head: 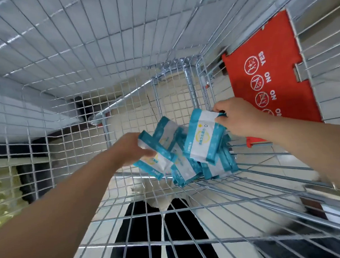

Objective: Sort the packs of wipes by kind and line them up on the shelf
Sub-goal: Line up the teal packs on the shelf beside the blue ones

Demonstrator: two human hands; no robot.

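1. Down inside the cart [99, 53], the left hand [130, 149] curls round one end of a teal-and-white pack [157, 162], with the fingers clamped on it and the pack held tilted.
2. To its right, the right hand [234, 118] pinches the top edge of a second pack [204, 138], which hangs nearly upright with its printed face toward the camera.
3. Between and just below both hands, a pile [188, 172] of similar packs lies overlapping on the wire bottom. Whether the held packs touch it I cannot tell.
4. Wire mesh walls rise around both arms, and a pale tiled floor [171, 100] shows through the bottom.
5. Beyond the right hand, a red flap [265, 65] printed with YES and NO signs lies against the mesh.
6. Below the forearms, dark legs [139, 221] show through the wires.
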